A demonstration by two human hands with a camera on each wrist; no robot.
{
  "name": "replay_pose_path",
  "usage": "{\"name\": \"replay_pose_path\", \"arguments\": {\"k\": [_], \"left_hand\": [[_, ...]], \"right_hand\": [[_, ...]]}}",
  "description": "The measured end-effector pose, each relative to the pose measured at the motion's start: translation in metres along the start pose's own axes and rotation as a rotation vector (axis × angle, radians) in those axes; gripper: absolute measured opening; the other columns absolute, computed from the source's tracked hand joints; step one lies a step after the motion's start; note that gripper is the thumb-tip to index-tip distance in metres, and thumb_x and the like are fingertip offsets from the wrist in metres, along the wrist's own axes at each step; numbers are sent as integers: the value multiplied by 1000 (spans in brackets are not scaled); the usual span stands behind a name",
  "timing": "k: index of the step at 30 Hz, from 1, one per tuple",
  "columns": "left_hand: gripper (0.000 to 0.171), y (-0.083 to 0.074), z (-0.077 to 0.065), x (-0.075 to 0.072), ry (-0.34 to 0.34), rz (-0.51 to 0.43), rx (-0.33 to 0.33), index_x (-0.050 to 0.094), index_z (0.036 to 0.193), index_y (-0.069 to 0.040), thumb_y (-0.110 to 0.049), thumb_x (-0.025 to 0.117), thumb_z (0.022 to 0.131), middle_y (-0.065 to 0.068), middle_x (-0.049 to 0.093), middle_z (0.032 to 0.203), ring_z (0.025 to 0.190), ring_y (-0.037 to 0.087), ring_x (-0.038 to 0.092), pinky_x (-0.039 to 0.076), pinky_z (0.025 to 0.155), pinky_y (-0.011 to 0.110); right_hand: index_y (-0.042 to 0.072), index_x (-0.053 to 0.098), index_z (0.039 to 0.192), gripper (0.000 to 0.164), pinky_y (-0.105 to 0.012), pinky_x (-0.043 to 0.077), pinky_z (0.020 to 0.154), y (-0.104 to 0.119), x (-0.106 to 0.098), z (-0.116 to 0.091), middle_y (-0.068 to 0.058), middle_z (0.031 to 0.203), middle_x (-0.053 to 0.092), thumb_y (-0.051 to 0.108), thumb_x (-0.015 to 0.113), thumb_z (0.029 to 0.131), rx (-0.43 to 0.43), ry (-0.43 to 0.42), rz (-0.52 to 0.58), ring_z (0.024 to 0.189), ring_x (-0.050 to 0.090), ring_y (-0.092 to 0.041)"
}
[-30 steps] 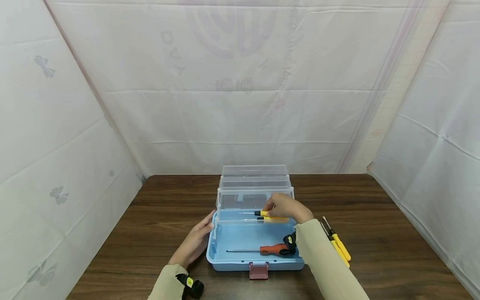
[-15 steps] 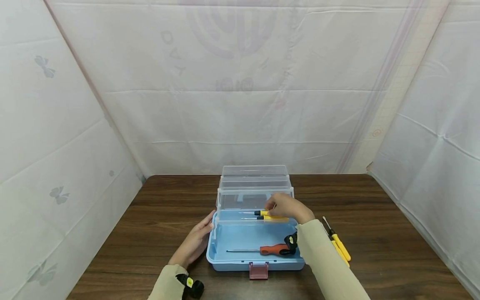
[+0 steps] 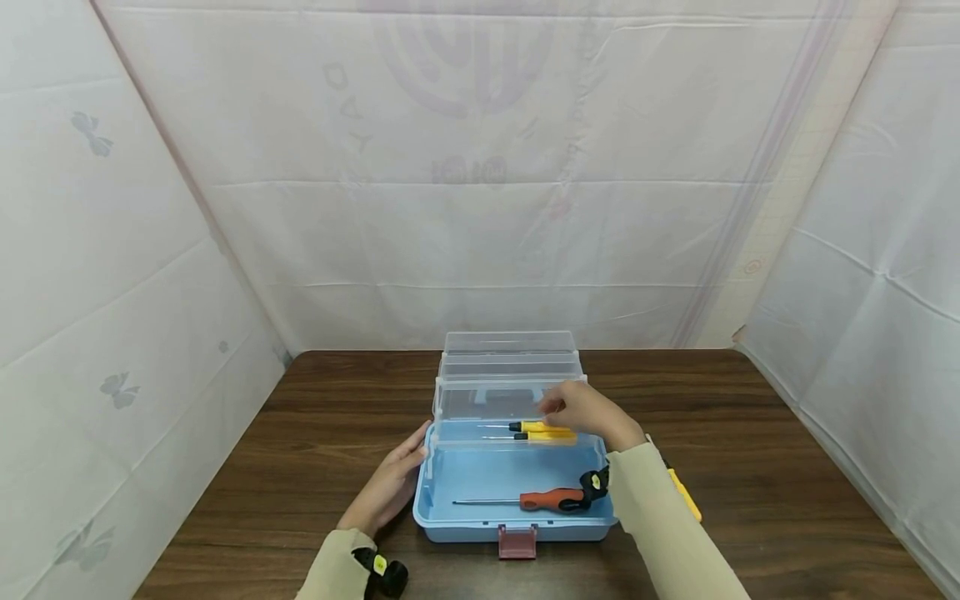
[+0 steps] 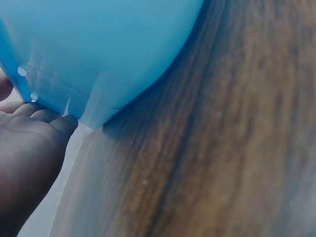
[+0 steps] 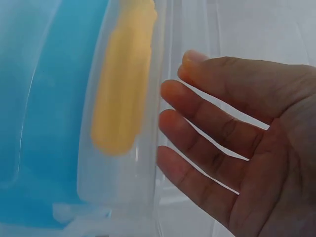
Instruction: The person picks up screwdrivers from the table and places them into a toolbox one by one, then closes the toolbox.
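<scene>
A light-blue toolbox (image 3: 480,471) stands with its lid raised, a pink latch (image 3: 517,543) at its front. My left hand (image 3: 384,489) rests against the box's left side, fingers extended; the left wrist view shows the fingertips at the blue wall (image 4: 108,54). Over the clear tray (image 3: 457,437) at the back is my right hand (image 3: 592,417), holding nothing. Two yellow-handled screwdrivers (image 3: 555,437) lie side by side in that tray. In the right wrist view, loosely spread fingers (image 5: 197,106) are beside a yellow handle (image 5: 121,94). An orange-and-black screwdriver (image 3: 551,499) lies in the box bottom.
A yellow screwdriver handle (image 3: 685,496) shows on the brown wooden table (image 3: 765,500) right of the box, partly hidden by the right sleeve (image 3: 667,517). Behind the box rise the clear lid tiers (image 3: 510,358). White sheeting (image 3: 480,250) encloses the table's back and sides.
My right hand has let go of the rear yellow screwdriver, leaving it in the tray, and has moved slightly up and right. The left hand has stayed put.
</scene>
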State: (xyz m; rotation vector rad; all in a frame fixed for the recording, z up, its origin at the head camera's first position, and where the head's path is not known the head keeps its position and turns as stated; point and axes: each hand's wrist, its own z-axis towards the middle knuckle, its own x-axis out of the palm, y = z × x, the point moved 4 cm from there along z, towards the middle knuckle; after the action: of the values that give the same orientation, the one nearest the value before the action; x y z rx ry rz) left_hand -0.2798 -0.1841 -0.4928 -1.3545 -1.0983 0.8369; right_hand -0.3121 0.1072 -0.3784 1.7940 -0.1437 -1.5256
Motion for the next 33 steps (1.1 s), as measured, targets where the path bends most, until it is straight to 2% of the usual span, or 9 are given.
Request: {"name": "replay_pose_path", "arguments": {"k": [7, 15, 22, 27, 33], "left_hand": [[65, 1, 0, -1, -3, 0, 1, 16, 154, -7, -27, 48, 100, 16, 7, 162, 149, 34, 4, 7, 118, 51], [65, 1, 0, -1, -5, -9, 8, 17, 154, -6, -27, 48, 100, 16, 8, 162, 149, 33, 5, 8, 119, 51], [65, 0, -1, -1, 3, -23, 5, 16, 154, -6, -26, 47, 101, 15, 8, 162, 149, 33, 5, 8, 119, 51], [65, 0, -1, -1, 5, -12, -1, 16, 154, -7, -27, 47, 101, 16, 7, 162, 149, 34, 4, 8, 118, 52], [66, 0, -1, 0, 8, -15, 0, 16, 154, -7, -27, 48, 100, 15, 7, 162, 149, 33, 4, 8, 119, 51]], "right_hand": [[2, 72, 106, 20, -32, 55, 74, -8, -9, -8, -5, 94, 70, 8, 66, 88, 3, -47, 9, 79, 58, -13], [3, 71, 107, 21, -32, 55, 73, -17, -20, -20, -6, 98, 70, 11, 67, 88, 31, -98, 20, 83, 59, -15], [2, 70, 110, 25, -34, 57, 74, -30, -27, -31, -10, 104, 70, 14, 66, 89, 113, -135, 20, 87, 62, -17], [1, 70, 110, 26, -36, 58, 75, -38, -30, -39, -14, 105, 70, 15, 65, 90, 138, -166, 20, 87, 63, -19], [0, 69, 111, 27, -36, 58, 72, -50, -30, -52, -13, 104, 69, 17, 64, 90, 213, -153, 102, 83, 62, -20]]}}
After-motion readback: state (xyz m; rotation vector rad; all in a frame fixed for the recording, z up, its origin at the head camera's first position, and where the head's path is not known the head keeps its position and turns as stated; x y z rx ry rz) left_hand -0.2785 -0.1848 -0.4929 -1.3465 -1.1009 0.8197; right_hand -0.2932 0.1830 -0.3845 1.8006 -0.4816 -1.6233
